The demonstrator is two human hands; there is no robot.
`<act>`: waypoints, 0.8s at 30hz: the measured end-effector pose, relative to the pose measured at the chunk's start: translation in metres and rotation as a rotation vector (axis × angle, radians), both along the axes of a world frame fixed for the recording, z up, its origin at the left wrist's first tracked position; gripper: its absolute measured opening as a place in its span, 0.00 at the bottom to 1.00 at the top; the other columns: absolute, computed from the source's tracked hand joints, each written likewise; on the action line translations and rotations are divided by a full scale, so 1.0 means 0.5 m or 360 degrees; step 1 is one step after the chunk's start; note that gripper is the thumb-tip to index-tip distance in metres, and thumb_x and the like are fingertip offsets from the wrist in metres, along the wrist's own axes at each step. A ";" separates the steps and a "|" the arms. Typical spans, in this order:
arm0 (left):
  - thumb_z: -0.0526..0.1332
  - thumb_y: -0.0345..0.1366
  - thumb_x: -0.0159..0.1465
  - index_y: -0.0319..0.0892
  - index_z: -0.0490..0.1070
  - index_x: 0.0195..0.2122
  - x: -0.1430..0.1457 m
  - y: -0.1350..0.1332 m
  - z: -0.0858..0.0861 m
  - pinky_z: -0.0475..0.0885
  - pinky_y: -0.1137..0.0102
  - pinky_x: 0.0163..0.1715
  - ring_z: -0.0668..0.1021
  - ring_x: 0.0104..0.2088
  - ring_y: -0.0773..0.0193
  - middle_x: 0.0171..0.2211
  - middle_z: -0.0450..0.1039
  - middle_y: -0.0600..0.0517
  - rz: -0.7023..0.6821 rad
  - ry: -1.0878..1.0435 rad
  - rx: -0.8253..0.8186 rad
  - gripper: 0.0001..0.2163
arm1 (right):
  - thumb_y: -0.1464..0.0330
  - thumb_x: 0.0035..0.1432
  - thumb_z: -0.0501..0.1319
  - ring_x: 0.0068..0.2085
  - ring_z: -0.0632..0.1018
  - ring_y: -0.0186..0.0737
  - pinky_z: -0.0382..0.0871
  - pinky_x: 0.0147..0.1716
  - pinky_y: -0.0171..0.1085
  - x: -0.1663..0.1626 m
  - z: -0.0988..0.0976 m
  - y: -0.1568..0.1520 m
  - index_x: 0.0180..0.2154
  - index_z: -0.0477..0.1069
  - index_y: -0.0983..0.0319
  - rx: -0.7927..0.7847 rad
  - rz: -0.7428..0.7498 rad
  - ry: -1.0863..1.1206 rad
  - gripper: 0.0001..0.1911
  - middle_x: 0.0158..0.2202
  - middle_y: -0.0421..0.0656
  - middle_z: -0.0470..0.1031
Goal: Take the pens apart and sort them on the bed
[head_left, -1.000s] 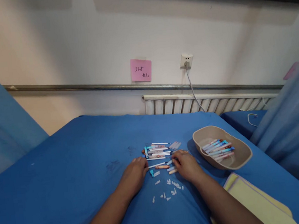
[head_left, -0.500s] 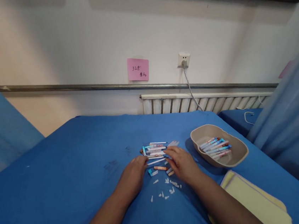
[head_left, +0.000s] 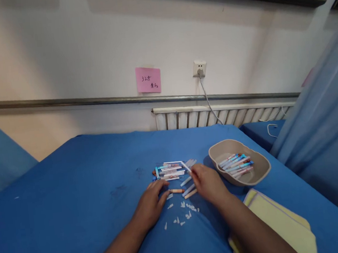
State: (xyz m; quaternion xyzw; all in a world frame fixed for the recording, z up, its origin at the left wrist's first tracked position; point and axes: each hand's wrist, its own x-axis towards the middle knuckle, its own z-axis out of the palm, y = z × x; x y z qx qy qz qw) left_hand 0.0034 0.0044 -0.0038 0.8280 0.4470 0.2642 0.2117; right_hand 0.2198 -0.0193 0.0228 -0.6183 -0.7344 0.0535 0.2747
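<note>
My right hand [head_left: 208, 182] is closed on a slim white pen refill [head_left: 186, 166], which slants up and left from the fingertips. My left hand [head_left: 153, 202] rests low over the cloth, its thumb and fingers apart, beside the left end of an orange pen barrel [head_left: 176, 191]. Beyond the hands lies a pile of white refills and pen parts [head_left: 170, 170], some with blue and teal pieces. Several translucent barrels [head_left: 188, 189] are between the hands. Small white pen tips [head_left: 188, 216] are scattered nearer to me.
To the right stands a beige basin [head_left: 263, 173] with several assembled-looking pens [head_left: 236, 165] in it. A folded yellow cloth [head_left: 278, 219] lies below my right forearm. Blue cloth [head_left: 76, 216] covers the table; a radiator [head_left: 186, 118] and wall are behind.
My right hand has lifted a white refill off the pile and tilted it upward. My left hand has moved slightly back toward me, its fingers spreading near the orange barrel. The view has shifted right.
</note>
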 end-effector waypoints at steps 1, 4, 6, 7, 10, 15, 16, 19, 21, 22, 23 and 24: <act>0.55 0.36 0.62 0.45 0.68 0.44 0.004 0.001 -0.002 0.65 0.63 0.46 0.71 0.45 0.57 0.43 0.72 0.49 -0.0038 0.0012 0.0042 0.09 | 0.70 0.61 0.50 0.35 0.74 0.40 0.62 0.34 0.34 0.007 0.002 0.002 0.35 0.68 0.61 0.0058 -0.0031 0.0142 0.09 0.33 0.45 0.74; 0.55 0.36 0.63 0.46 0.68 0.46 0.018 0.003 -0.005 0.63 0.61 0.50 0.70 0.48 0.57 0.47 0.71 0.48 -0.0134 0.0055 0.0135 0.11 | 0.67 0.60 0.50 0.32 0.73 0.37 0.62 0.31 0.32 0.009 -0.007 0.009 0.33 0.67 0.60 0.0166 -0.0056 0.0534 0.09 0.30 0.41 0.73; 0.55 0.36 0.63 0.46 0.68 0.46 0.024 0.003 -0.006 0.63 0.61 0.49 0.70 0.48 0.57 0.46 0.71 0.48 -0.0177 0.0116 0.0162 0.11 | 0.66 0.60 0.50 0.28 0.72 0.36 0.61 0.28 0.31 0.001 -0.023 0.014 0.31 0.67 0.60 0.0163 -0.0045 0.0726 0.10 0.26 0.39 0.71; 0.55 0.36 0.63 0.46 0.68 0.45 0.026 0.004 -0.006 0.63 0.61 0.49 0.70 0.47 0.57 0.46 0.71 0.49 -0.0195 0.0150 0.0167 0.10 | 0.65 0.60 0.51 0.27 0.71 0.35 0.61 0.26 0.31 -0.004 -0.032 0.017 0.31 0.67 0.60 0.0144 -0.0040 0.0812 0.10 0.24 0.38 0.70; 0.56 0.36 0.63 0.45 0.69 0.44 0.030 0.003 -0.003 0.63 0.61 0.49 0.70 0.46 0.57 0.45 0.71 0.49 -0.0211 0.0195 0.0183 0.10 | 0.62 0.58 0.53 0.23 0.69 0.33 0.59 0.23 0.30 -0.013 -0.052 0.028 0.29 0.67 0.60 0.0056 -0.0045 0.1093 0.11 0.21 0.36 0.68; 0.53 0.37 0.65 0.46 0.68 0.45 0.057 -0.011 0.012 0.62 0.61 0.49 0.69 0.48 0.56 0.46 0.71 0.49 -0.0231 0.0146 0.0216 0.10 | 0.59 0.55 0.56 0.22 0.67 0.32 0.60 0.22 0.30 0.005 -0.034 0.033 0.29 0.66 0.61 0.0102 0.0002 0.1506 0.12 0.21 0.36 0.67; 0.52 0.36 0.65 0.46 0.68 0.45 0.067 -0.015 0.015 0.63 0.61 0.48 0.69 0.47 0.56 0.44 0.71 0.49 -0.0252 0.0162 0.0209 0.10 | 0.59 0.55 0.56 0.22 0.67 0.32 0.61 0.22 0.30 0.010 -0.026 0.031 0.30 0.67 0.61 0.0147 0.0008 0.1553 0.11 0.22 0.36 0.67; 0.54 0.36 0.63 0.47 0.68 0.45 0.099 -0.025 0.018 0.63 0.62 0.45 0.70 0.44 0.56 0.41 0.72 0.50 -0.0284 0.0253 0.0178 0.10 | 0.60 0.55 0.57 0.23 0.67 0.31 0.62 0.23 0.30 0.020 -0.010 0.026 0.32 0.67 0.61 0.0268 -0.0023 0.1601 0.11 0.23 0.37 0.68; 0.55 0.37 0.63 0.48 0.69 0.43 0.116 -0.030 0.016 0.63 0.63 0.44 0.70 0.42 0.56 0.39 0.73 0.50 -0.0271 0.0320 0.0154 0.09 | 0.60 0.55 0.58 0.23 0.67 0.31 0.62 0.23 0.30 0.020 -0.010 0.025 0.31 0.67 0.61 0.0285 -0.0042 0.1590 0.11 0.23 0.37 0.68; 0.55 0.37 0.63 0.48 0.69 0.43 0.122 -0.032 0.014 0.63 0.63 0.43 0.70 0.42 0.55 0.38 0.73 0.50 -0.0262 0.0346 0.0148 0.09 | 0.59 0.55 0.58 0.22 0.67 0.31 0.62 0.23 0.29 0.019 -0.013 0.027 0.31 0.67 0.61 0.0279 -0.0043 0.1586 0.11 0.22 0.37 0.68; 0.54 0.37 0.63 0.48 0.70 0.42 0.126 -0.033 0.013 0.63 0.63 0.43 0.70 0.42 0.55 0.37 0.73 0.50 -0.0253 0.0368 0.0146 0.09 | 0.59 0.55 0.58 0.22 0.67 0.31 0.62 0.22 0.29 0.018 -0.018 0.029 0.30 0.67 0.62 0.0268 -0.0038 0.1585 0.11 0.22 0.37 0.68; 0.54 0.37 0.63 0.48 0.70 0.42 0.129 -0.034 0.012 0.63 0.63 0.43 0.70 0.41 0.55 0.37 0.73 0.50 -0.0248 0.0385 0.0148 0.08 | 0.59 0.54 0.58 0.22 0.67 0.31 0.61 0.22 0.29 0.017 -0.023 0.031 0.30 0.67 0.62 0.0258 -0.0033 0.1586 0.12 0.22 0.37 0.68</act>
